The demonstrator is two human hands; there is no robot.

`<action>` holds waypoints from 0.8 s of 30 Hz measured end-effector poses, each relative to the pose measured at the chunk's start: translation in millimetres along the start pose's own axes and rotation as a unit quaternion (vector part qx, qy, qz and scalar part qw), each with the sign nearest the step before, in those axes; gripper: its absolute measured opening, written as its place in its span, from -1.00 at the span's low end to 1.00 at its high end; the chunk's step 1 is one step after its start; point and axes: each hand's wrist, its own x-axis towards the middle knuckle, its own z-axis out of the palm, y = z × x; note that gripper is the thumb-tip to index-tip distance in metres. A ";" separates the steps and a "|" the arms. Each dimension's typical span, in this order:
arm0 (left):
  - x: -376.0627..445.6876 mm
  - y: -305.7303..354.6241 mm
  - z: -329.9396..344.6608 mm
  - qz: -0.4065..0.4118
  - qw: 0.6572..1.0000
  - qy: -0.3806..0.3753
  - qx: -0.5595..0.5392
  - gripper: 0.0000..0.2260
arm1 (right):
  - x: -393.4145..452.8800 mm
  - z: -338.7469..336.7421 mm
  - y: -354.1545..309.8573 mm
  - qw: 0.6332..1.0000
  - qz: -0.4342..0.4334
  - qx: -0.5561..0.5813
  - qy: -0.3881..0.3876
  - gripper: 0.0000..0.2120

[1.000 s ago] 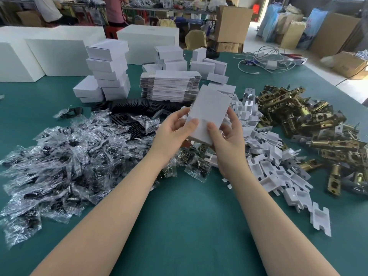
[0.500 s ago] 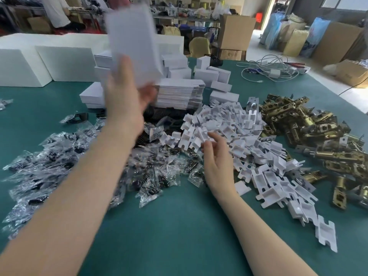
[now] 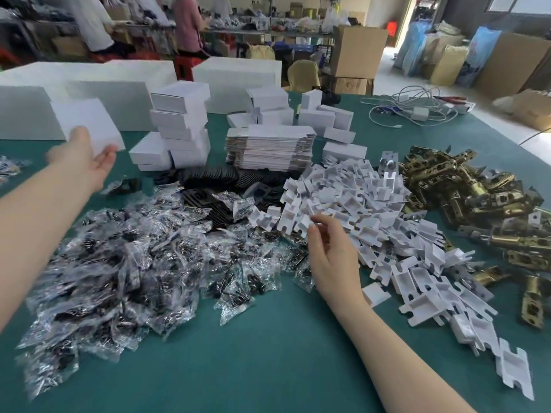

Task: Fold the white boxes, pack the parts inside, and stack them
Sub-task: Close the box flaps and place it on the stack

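Observation:
My left hand point(image 3: 85, 158) is stretched out to the far left and holds a folded white box point(image 3: 89, 126), blurred, just left of the stack of closed white boxes point(image 3: 182, 126). My right hand point(image 3: 331, 248) hovers with spread fingers at the near edge of the pile of white plastic inserts point(image 3: 369, 210); I cannot tell whether a fingertip touches one. A stack of flat unfolded boxes point(image 3: 269, 147) lies behind. Bagged screw packets point(image 3: 128, 263) cover the left. Brass latch parts point(image 3: 477, 192) are heaped on the right. Black plates point(image 3: 214, 186) lie between the packets and the flat boxes.
Large white cartons point(image 3: 116, 93) stand along the back left of the green table point(image 3: 253, 353). More small white boxes point(image 3: 325, 114) sit behind the flat stack. White cables and a charger point(image 3: 417, 111) lie at the back right. People stand at benches beyond.
Both hands held the box a second ago. My left hand then carried it up and away to the far left, beside the box stack. My right hand let go and dropped to the white inserts.

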 end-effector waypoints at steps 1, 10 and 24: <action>6.0 -3.9 -0.9 -0.009 1.000 -0.003 0.023 -0.59 | -0.2 -0.2 -0.1 1.000 0.000 -0.006 -0.002 -0.78; 26.9 -10.6 9.9 -0.018 0.987 -0.055 0.148 -0.57 | 0.1 0.2 0.7 1.000 0.002 -0.022 -0.013 -0.85; 51.3 -32.4 39.6 -0.032 0.980 -0.057 0.188 -0.59 | 1.7 2.1 -0.3 1.000 0.006 -0.024 -0.017 -0.84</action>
